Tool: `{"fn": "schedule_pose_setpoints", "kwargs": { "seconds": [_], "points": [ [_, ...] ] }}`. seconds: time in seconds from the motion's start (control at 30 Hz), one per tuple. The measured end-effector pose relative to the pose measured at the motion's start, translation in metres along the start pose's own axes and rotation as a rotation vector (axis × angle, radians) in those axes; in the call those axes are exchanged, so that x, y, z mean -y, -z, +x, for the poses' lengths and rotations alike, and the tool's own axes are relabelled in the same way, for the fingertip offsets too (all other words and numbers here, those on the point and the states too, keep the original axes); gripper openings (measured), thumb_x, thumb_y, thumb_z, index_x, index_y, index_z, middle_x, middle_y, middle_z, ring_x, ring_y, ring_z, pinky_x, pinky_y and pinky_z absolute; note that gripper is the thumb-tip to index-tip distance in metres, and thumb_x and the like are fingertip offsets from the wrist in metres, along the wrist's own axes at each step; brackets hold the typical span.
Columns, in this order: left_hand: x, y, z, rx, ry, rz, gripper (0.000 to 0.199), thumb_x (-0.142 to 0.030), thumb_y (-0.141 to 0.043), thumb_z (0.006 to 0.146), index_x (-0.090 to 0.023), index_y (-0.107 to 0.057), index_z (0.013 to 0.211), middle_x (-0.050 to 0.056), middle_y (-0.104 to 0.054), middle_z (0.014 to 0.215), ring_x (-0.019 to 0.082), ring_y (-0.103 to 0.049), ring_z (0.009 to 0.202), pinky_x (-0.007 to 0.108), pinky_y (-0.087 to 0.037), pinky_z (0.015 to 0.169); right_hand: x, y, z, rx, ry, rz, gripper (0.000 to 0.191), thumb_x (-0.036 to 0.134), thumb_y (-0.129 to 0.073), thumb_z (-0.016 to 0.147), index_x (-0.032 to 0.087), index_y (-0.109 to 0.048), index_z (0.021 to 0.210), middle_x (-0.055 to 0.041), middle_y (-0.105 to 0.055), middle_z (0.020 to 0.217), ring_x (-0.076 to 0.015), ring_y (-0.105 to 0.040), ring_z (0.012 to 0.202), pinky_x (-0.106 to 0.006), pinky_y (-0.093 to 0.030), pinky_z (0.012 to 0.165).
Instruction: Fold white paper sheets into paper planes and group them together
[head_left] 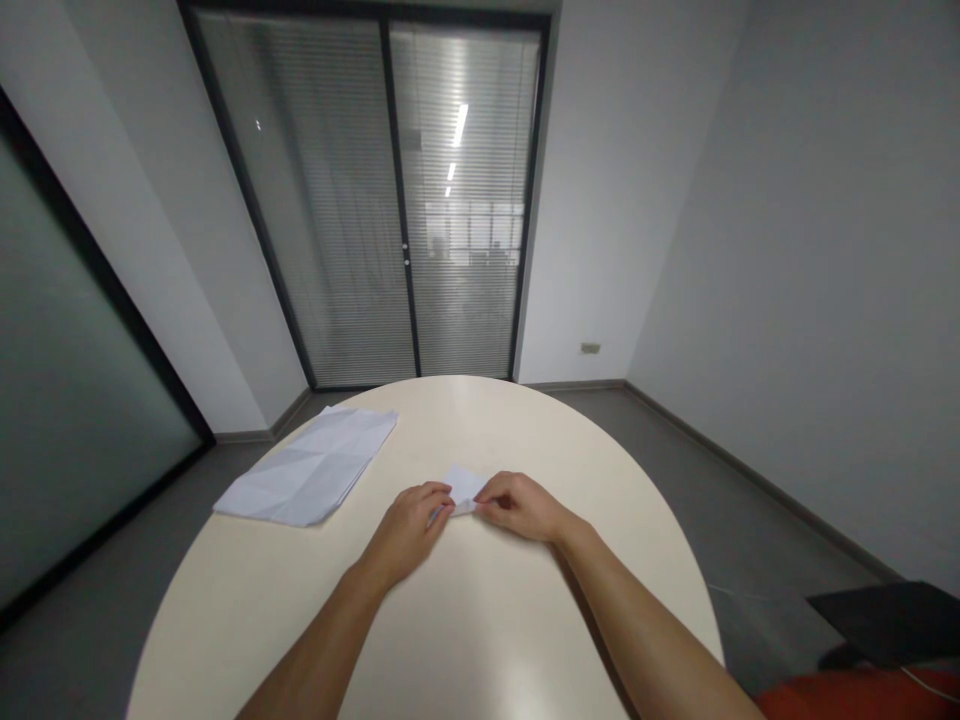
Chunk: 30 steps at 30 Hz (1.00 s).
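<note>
Both hands pinch one small folded paper (465, 487) on the round table (480, 620). The left hand (409, 527) grips its left edge, the right hand (521, 505) its right, fingers curled. It looks blank. At ten o'clock lies a creased sheet (311, 465).

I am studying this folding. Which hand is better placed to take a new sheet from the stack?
Probably the left hand: the stack of creased sheets lies on its side of the table. The right hand would have to cross over the small folded paper.

folded paper (465, 487): near half hidden by fingers | forearms cut off (bottom edge)
</note>
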<state>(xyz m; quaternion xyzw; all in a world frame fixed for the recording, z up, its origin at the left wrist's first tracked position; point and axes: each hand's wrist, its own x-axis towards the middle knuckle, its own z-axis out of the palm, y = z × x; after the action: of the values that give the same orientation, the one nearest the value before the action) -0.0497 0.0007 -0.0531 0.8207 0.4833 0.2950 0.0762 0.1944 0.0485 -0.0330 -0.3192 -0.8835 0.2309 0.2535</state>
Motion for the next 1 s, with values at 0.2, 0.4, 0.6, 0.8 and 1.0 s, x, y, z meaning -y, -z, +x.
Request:
{"fn": "schedule_pose_setpoints", "kwargs": {
  "seconds": [0.2, 0.4, 0.6, 0.8, 1.0],
  "points": [
    [-0.007, 0.004, 0.001, -0.001, 0.028, -0.004, 0.023, -0.024, -0.049, 0.098, -0.022, -0.071, 0.104, 0.006, -0.074, 0.1, 0.022, -0.067, 0.095, 0.036, -0.051, 0.09, 0.007, 0.003, 0.001, -0.009, -0.06, 0.01, 0.028, 0.039, -0.058, 0.097, 0.019, -0.078, 0.097, -0.0057, -0.076, 0.086, -0.0168, -0.063, 0.072, -0.026, -0.045, 0.067],
    [-0.008, 0.005, 0.001, -0.016, 0.067, 0.042, 0.025, -0.022, -0.049, 0.096, -0.021, -0.071, 0.106, 0.007, -0.076, 0.103, 0.023, -0.069, 0.095, 0.036, -0.051, 0.091, 0.005, -0.001, 0.002, -0.039, -0.088, 0.044, 0.031, 0.039, -0.051, 0.1, 0.02, -0.075, 0.1, -0.0032, -0.074, 0.084, -0.0158, -0.061, 0.07, -0.026, -0.043, 0.066],
    [-0.007, 0.004, 0.002, -0.017, 0.142, 0.015, 0.027, -0.023, -0.047, 0.098, -0.022, -0.071, 0.11, 0.006, -0.077, 0.107, 0.022, -0.072, 0.096, 0.034, -0.053, 0.087, 0.001, -0.005, 0.003, -0.076, -0.086, 0.049, 0.03, 0.032, -0.048, 0.101, 0.02, -0.073, 0.111, -0.0055, -0.076, 0.094, -0.0177, -0.064, 0.078, -0.028, -0.046, 0.071],
    [-0.001, -0.006, 0.002, -0.052, 0.185, -0.067, 0.031, -0.02, -0.049, 0.095, -0.021, -0.066, 0.121, 0.007, -0.075, 0.115, 0.022, -0.071, 0.102, 0.035, -0.055, 0.093, -0.005, -0.012, 0.004, -0.148, -0.138, 0.041, 0.037, 0.027, -0.05, 0.098, 0.019, -0.065, 0.132, -0.009, -0.076, 0.107, -0.0198, -0.068, 0.087, -0.032, -0.051, 0.082],
    [0.009, -0.017, 0.002, -0.115, 0.145, -0.14, 0.051, -0.009, -0.051, 0.088, -0.022, -0.055, 0.137, 0.009, -0.066, 0.128, 0.02, -0.065, 0.115, 0.038, -0.053, 0.102, -0.015, -0.025, 0.011, -0.201, -0.118, 0.031, 0.042, 0.015, -0.054, 0.093, 0.021, -0.064, 0.133, -0.0097, -0.072, 0.122, -0.0215, -0.068, 0.103, -0.036, -0.051, 0.095]
  ]
}}
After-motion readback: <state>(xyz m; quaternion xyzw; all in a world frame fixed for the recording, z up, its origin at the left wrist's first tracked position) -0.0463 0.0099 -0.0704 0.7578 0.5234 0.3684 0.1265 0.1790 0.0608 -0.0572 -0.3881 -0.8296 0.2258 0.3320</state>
